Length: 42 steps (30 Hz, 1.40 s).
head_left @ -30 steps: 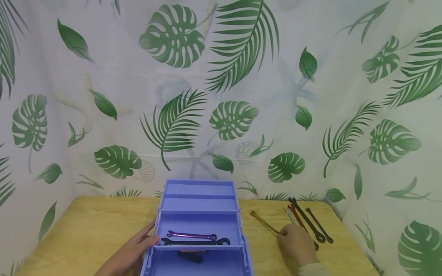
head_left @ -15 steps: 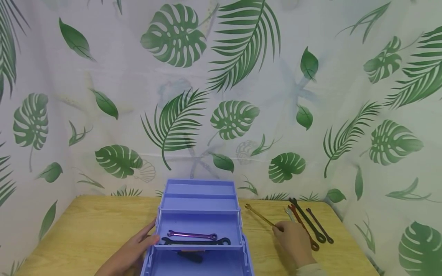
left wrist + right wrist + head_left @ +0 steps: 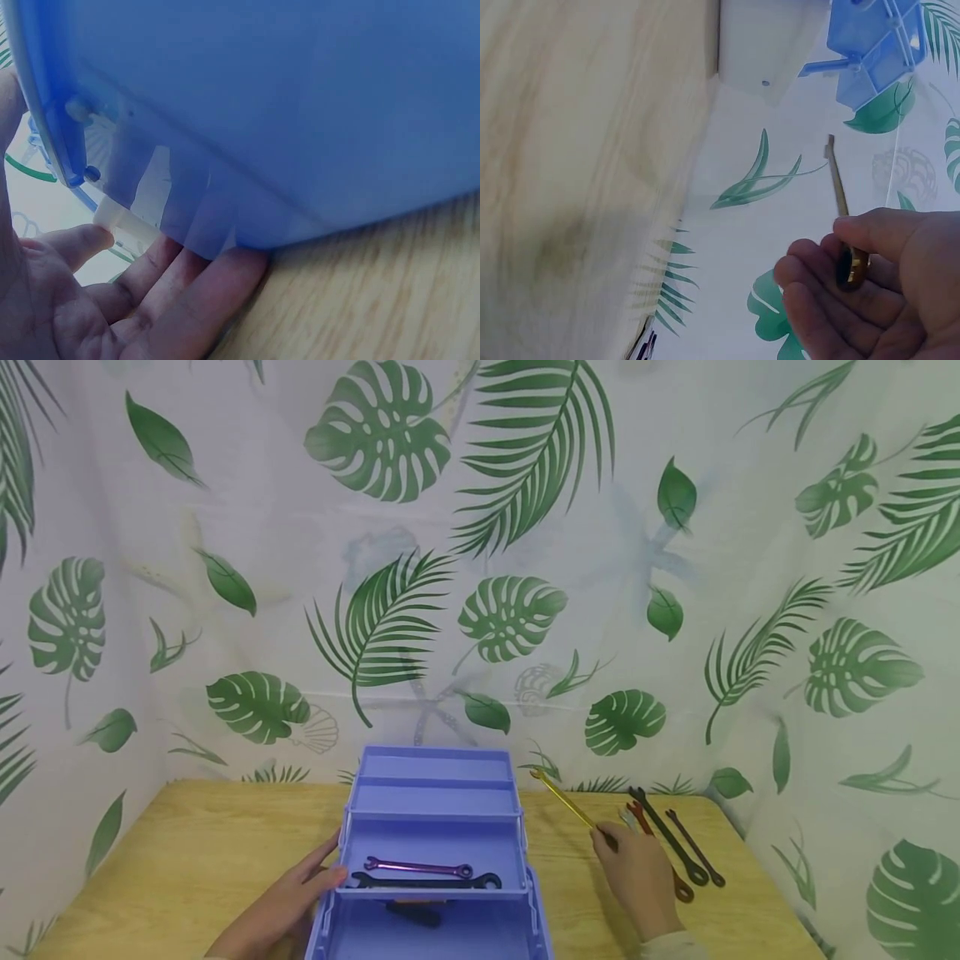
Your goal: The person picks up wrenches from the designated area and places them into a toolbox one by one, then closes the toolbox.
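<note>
Pinching gold wrench [image 3: 566,800]: right hand [image 3: 636,875]; left hand [image 3: 288,897], fingers seemingly relaxed, touches toolbox [image 3: 468,841]

- The head view is softly lit and a little dim, with a faint grey haze; the curtain [image 3: 450,610] looks lilac toward the left and warmer toward the right.
- The right hand [image 3: 637,881] throws a soft shadow on the worktop [image 3: 225,852].
- The wrench [image 3: 567,800] catches a bright yellow gleam along its shank.
- Shade in the box [image 3: 435,831] below the tray blurs the outline of a dark tool [image 3: 416,912].
- In the left wrist view, the curtain nearly bleaches white, the glossy box wall carries reflections, and the wood grain smears.
- In the right wrist view, the worktop is pale and unsharp, with a dark smudge of shadow.
</note>
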{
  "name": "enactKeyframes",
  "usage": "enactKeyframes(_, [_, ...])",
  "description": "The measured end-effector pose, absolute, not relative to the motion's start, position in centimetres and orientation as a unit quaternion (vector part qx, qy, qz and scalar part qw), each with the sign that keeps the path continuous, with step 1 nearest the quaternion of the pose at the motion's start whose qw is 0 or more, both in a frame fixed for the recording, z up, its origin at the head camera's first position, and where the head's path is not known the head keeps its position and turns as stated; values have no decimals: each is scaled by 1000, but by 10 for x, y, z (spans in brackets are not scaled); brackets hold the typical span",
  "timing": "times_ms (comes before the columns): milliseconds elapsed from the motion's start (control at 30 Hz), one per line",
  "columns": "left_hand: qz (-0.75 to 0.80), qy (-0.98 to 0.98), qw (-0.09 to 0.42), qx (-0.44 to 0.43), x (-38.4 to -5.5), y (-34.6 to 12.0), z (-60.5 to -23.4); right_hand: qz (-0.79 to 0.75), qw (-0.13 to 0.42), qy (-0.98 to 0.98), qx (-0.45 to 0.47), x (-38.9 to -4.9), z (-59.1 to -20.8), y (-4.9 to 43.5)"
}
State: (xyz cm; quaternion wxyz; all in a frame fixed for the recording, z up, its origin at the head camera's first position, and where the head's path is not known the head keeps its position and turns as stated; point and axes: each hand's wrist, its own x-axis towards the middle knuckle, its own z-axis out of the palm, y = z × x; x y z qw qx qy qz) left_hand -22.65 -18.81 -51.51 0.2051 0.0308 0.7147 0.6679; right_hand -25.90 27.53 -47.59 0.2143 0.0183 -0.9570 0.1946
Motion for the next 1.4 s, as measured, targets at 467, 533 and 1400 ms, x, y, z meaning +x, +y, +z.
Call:
enactKeyframes(467, [664, 720, 199, 15, -225, -186, -517, 200, 378, -889, 162, -260, -480, 264])
enactKeyframes(533, [665, 720, 198, 12, -225, -185, -517, 197, 393, -880, 181, -261, -481, 263])
enactKeyframes(1400, [673, 713, 196, 36, -222, -187, -517, 183, 420, -848, 265, -252, -474, 250])
